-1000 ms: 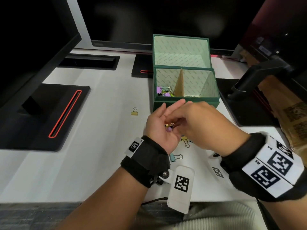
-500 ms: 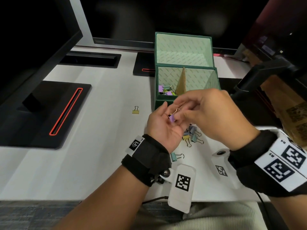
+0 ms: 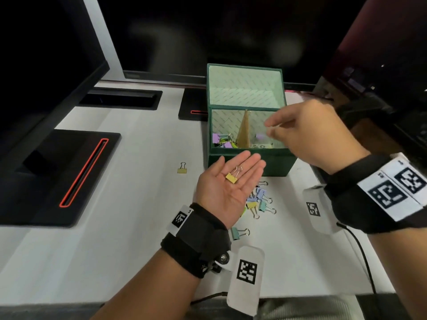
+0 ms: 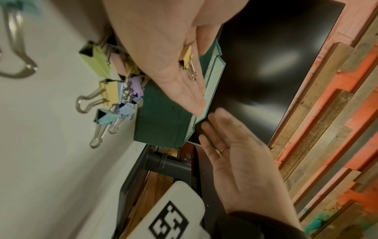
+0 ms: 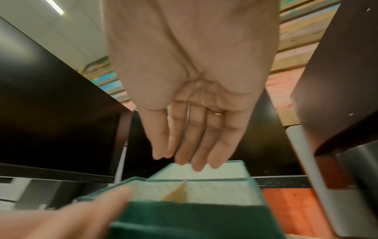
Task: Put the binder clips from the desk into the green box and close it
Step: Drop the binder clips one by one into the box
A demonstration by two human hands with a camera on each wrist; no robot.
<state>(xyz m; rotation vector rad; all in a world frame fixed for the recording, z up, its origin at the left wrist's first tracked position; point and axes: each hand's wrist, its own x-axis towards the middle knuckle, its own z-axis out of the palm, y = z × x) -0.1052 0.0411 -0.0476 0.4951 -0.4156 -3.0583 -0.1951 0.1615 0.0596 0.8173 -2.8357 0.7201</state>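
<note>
Nearest the camera, a teal binder clip [image 3: 236, 233] lies alone on the white desk [image 3: 115, 227], just beside the left wrist strap. Next, the left hand [image 3: 227, 188] is held flat, palm up, fingers straight and relaxed, with a yellow binder clip [image 3: 232, 177] resting loose on the palm. Under and just right of that hand, a cluster of pastel binder clips [image 3: 260, 199] sits on the desk, close against the front of the green box [image 3: 249, 161]. Off to the left, a lone yellow clip [image 3: 182, 169] sits well apart. Over the open box, the right hand [image 3: 307, 135] hovers, fingers loose and spread, holding nothing, and a purple clip [image 3: 260, 136] is seen just off its fingertips, inside the right compartment. More clips are piled in the left compartment [image 3: 223, 140], with the lid [image 3: 245, 86] standing upright behind.
</note>
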